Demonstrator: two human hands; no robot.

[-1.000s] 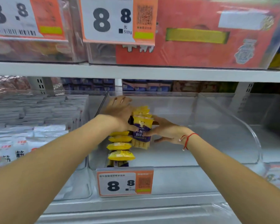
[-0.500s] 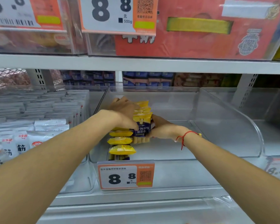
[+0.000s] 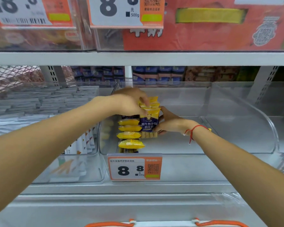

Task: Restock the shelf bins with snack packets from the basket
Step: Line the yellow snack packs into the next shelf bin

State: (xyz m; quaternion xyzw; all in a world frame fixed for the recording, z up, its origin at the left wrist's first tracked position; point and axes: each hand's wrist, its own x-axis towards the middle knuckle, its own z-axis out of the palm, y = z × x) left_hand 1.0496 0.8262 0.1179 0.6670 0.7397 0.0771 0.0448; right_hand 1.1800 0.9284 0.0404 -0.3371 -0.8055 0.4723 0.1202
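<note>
**Fingers clamp packet stack from both sides, mid-bin**

Fingers of my left hand (image 3: 129, 104) curl over the top of a small upright stack of packets (image 3: 149, 118), thumb pressing the yellow upper seals; fingers of my right hand (image 3: 168, 122) are spread flat against the stack's far side and lower edge. Both hands are closed on the same stack, neither fully fisted. I judge the two-sided hold is there to keep the slippery packets squared and standing while they are seated.

Just below my left fingers, touching the stack's near side, a row (image 3: 129, 135) of identical yellow-topped packets stands on edge along the left wall of the clear bin (image 3: 236, 125). The held stack sits at the head of that row, so placement appears to extend it rearward. To the right of my right fingers the bin floor is bare.

A price tag (image 3: 134, 167) hangs on the bin front, well below both hands. The basket (image 3: 164, 224) shows only as orange handles at the bottom edge; its contents are out of view.

Step in hand, by my judgement: settling this stack, then releasing.
</note>
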